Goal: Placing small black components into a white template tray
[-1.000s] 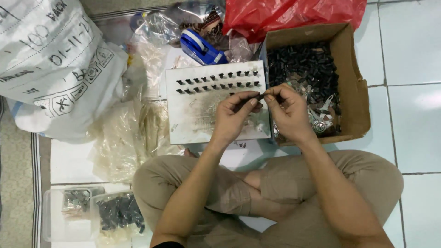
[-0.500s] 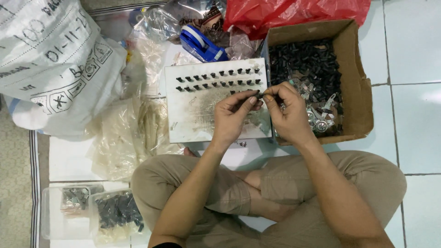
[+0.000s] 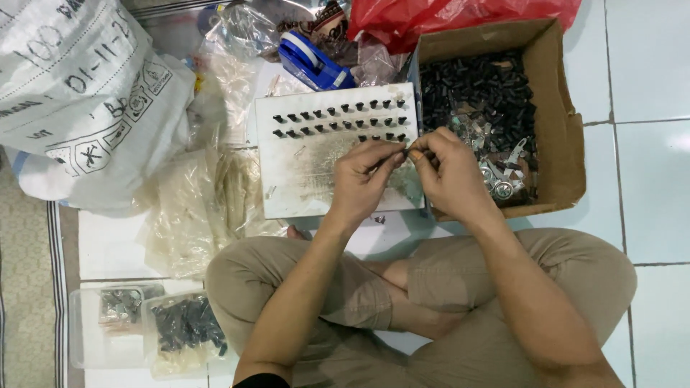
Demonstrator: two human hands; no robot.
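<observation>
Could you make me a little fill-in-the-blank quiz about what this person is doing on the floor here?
1. Both hands, the left hand and right hand, meet over a white ____ studded with small black parts.
2. The cardboard box lies to the person's ____.
3. The tape dispenser beyond the board is ____ in colour.
4. The person sits ____-legged.

Missing words: board; right; blue; cross

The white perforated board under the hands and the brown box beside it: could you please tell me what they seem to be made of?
The white perforated board looks like painted sheet metal or rigid plastic: flat, thin-edged, scuffed grey in the middle; which one is unclear. The brown open box looks like corrugated cardboard: matte brown walls, bent flaps, soft worn edges.
</observation>
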